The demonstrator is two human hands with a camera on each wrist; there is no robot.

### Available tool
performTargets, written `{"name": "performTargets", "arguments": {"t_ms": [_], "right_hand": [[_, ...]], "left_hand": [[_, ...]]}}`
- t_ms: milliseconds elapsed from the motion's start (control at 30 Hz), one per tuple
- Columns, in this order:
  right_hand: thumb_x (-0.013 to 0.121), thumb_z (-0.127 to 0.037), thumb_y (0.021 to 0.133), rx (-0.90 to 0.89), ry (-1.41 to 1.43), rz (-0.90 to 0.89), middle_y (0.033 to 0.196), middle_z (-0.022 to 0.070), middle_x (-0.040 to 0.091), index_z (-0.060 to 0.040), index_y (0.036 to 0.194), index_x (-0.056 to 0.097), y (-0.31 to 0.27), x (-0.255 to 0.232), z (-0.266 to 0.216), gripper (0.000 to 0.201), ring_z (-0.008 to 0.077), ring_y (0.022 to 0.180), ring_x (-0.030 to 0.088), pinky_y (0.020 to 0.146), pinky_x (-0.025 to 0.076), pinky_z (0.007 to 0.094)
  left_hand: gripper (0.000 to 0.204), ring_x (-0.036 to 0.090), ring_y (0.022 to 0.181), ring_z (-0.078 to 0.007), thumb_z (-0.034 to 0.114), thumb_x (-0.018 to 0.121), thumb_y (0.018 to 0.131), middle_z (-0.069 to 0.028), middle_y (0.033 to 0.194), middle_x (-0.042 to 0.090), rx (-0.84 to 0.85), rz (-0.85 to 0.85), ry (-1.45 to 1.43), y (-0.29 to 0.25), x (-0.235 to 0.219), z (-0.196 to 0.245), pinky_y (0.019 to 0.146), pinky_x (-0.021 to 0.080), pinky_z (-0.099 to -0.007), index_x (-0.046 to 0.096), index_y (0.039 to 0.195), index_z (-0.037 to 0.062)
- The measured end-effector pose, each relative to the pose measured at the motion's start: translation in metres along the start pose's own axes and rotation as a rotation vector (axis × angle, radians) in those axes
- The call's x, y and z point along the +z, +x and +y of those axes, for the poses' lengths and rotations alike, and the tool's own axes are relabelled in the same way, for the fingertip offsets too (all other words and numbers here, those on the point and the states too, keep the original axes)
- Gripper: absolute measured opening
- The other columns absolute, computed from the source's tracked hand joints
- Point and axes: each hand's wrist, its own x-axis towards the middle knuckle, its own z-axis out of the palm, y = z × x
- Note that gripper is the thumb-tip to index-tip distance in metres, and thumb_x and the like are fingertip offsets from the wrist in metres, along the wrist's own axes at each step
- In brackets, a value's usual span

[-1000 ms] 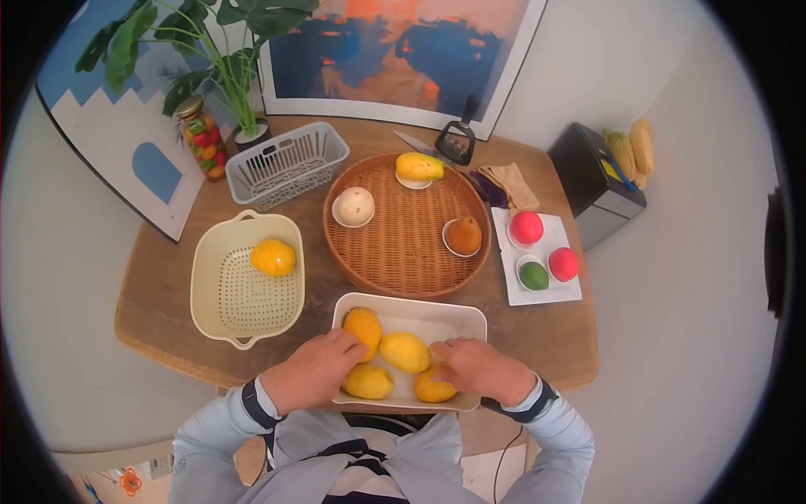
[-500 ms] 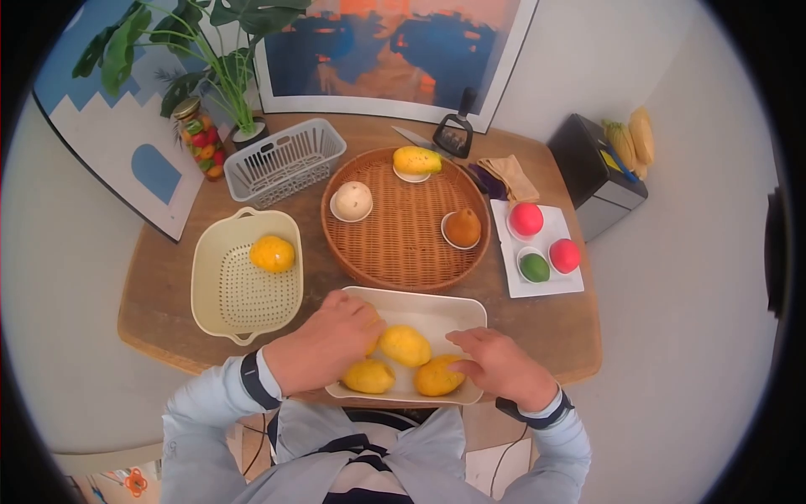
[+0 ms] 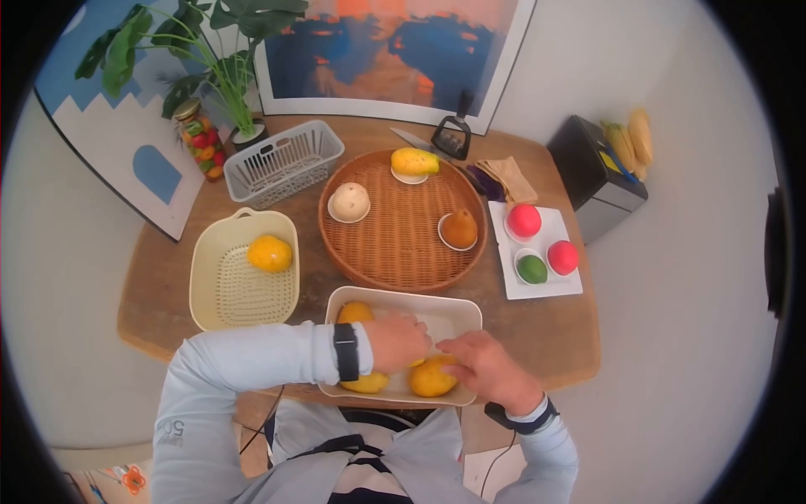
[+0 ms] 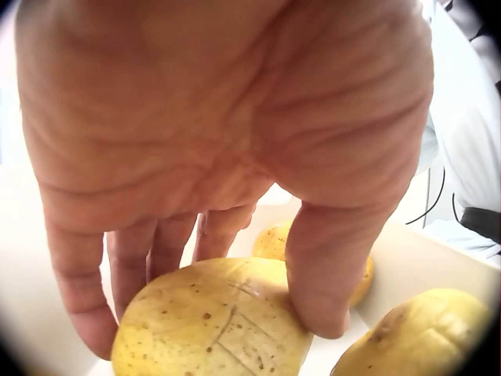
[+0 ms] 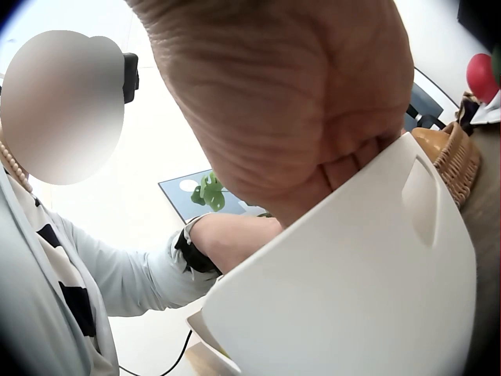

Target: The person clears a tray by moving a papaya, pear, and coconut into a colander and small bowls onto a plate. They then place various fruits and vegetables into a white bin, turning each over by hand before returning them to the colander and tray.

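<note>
A white rectangular bin [image 3: 453,316] with several yellow mangoes stands at the table's front edge. My left hand [image 3: 397,343] reaches across into its middle. In the left wrist view, thumb and fingers straddle a speckled yellow mango [image 4: 211,321], the thumb against its side. The head view mostly hides that mango under the hand. My right hand [image 3: 487,365] hovers over the bin's right side, fingers extended toward the left hand, thumb over the front right mango [image 3: 431,380]. Other mangoes lie at the back left [image 3: 355,312] and front left [image 3: 367,385].
Left of the bin is a cream colander [image 3: 201,277] holding one mango [image 3: 269,253]. Behind stands a round wicker tray [image 3: 395,273] with three fruits on small dishes. A white plate [image 3: 546,287] sits at right, a grey basket [image 3: 281,172] and a knife [image 3: 411,139] farther back.
My left hand has left the back left mango and moved right onto the middle one, its forearm now crossing the bin's front. The right hand has shifted slightly left, toward the left hand.
</note>
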Motion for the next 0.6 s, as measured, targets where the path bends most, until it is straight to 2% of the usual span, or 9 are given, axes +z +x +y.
{"name": "performTargets", "arguments": {"t_ms": [100, 167, 267, 367, 467, 567, 600], "right_hand": [[0.073, -0.009, 0.081, -0.025, -0.033, 0.001, 0.096, 0.0152, 0.066, -0.0039, 0.113, 0.067, 0.0, 0.002, 0.0, 0.033, 0.035, 0.091, 0.061, 0.084, 0.048, 0.0429], [0.073, -0.009, 0.081, -0.014, -0.02, -0.006, 0.094, 0.0158, 0.066, -0.0033, 0.112, 0.066, 0.0, 0.001, -0.004, 0.033, 0.0344, 0.091, 0.061, 0.086, 0.046, 0.0417], [0.073, -0.01, 0.081, -0.008, -0.004, -0.002, 0.093, 0.0159, 0.066, -0.0032, 0.112, 0.066, -0.001, 0.002, -0.002, 0.032, 0.0334, 0.092, 0.06, 0.086, 0.045, 0.0408], [0.072, -0.012, 0.082, 0.005, 0.022, 0.002, 0.094, 0.0162, 0.066, -0.0029, 0.112, 0.066, -0.001, 0.001, -0.002, 0.032, 0.0336, 0.093, 0.061, 0.087, 0.045, 0.0411], [0.075, -0.011, 0.082, 0.017, 0.065, 0.031, 0.095, 0.0147, 0.068, -0.0034, 0.113, 0.066, -0.001, 0.001, -0.004, 0.033, 0.0324, 0.089, 0.064, 0.083, 0.049, 0.0413], [0.075, -0.013, 0.083, 0.084, 0.14, -0.015, 0.097, 0.0153, 0.068, -0.0023, 0.115, 0.065, 0.006, -0.004, -0.011, 0.036, 0.031, 0.088, 0.067, 0.081, 0.052, 0.041], [0.075, -0.014, 0.084, 0.111, 0.17, -0.048, 0.098, 0.016, 0.069, -0.0016, 0.116, 0.064, 0.009, -0.005, -0.014, 0.037, 0.0307, 0.089, 0.068, 0.081, 0.053, 0.0408]], "left_hand": [[0.046, 0.059, 0.108, -0.0303, 0.01, 0.076, 0.071, -0.0147, 0.113, 0.062, 0.016, -0.07, -0.017, 0.006, -0.002, 0.001, 0.088, 0.051, -0.0432, 0.062, 0.114, 0.0], [0.049, 0.058, 0.109, -0.0324, 0.008, 0.077, 0.069, -0.0151, 0.115, 0.062, 0.028, -0.123, -0.047, 0.007, -0.008, 0.0, 0.089, 0.051, -0.0435, 0.062, 0.115, 0.0], [0.049, 0.058, 0.11, -0.0346, 0.009, 0.074, 0.072, -0.0164, 0.113, 0.062, -0.022, -0.102, -0.165, 0.0, -0.019, -0.002, 0.089, 0.051, -0.043, 0.06, 0.118, -0.0006], [0.045, 0.06, 0.107, -0.0329, 0.016, 0.069, 0.082, -0.016, 0.114, 0.061, -0.055, -0.091, -0.432, -0.018, -0.055, -0.011, 0.089, 0.052, -0.042, 0.056, 0.121, -0.002], [0.044, 0.063, 0.102, -0.0269, 0.024, 0.062, 0.092, -0.0146, 0.116, 0.062, -0.025, 0.138, -1.075, -0.031, -0.044, -0.037, 0.084, 0.053, -0.0408, 0.052, 0.125, -0.0019], [0.043, 0.063, 0.098, -0.0215, 0.029, 0.056, 0.098, -0.0133, 0.118, 0.062, 0.037, 0.112, -1.95, -0.057, -0.044, -0.047, 0.083, 0.053, -0.0368, 0.049, 0.13, 0.0], [0.043, 0.063, 0.098, -0.0211, 0.029, 0.055, 0.099, -0.0134, 0.118, 0.062, -0.007, 0.196, -1.954, -0.063, -0.043, -0.049, 0.082, 0.053, -0.0356, 0.049, 0.131, 0.0006]]}}
